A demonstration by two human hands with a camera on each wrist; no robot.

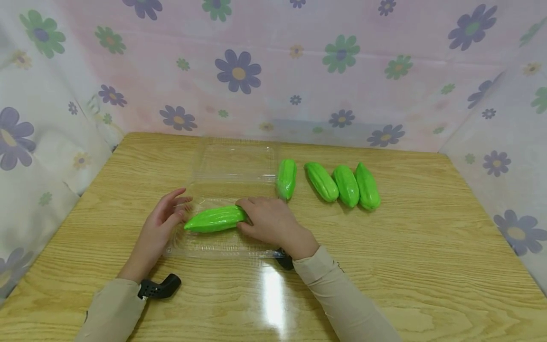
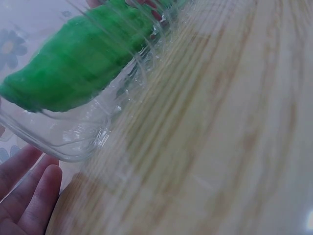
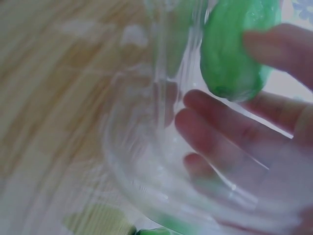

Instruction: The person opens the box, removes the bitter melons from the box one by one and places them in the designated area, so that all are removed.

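Observation:
A clear plastic clamshell box [image 1: 213,250] stands on the table, its lid [image 1: 237,162] folded back toward the wall. Lying sideways in the base is a bright green, ridged bitter melon [image 1: 215,219], its pointed end to the left. My right hand [image 1: 273,224] grips the blunt right end; in the right wrist view the thumb lies on the melon [image 3: 234,54], with fingers spread below. At the box's left wall is my left hand [image 1: 161,223], fingers loosely bent near the melon's tip and not holding it. The left wrist view shows its fingertips [image 2: 46,191] outside the box corner.
Another green bitter melon [image 1: 287,179] lies against the right side of the lid. Farther right, three more, including the rightmost melon [image 1: 368,186], lie side by side on the wooden table [image 1: 410,266]. A flowered cloth [image 1: 299,95] hangs behind and at both sides.

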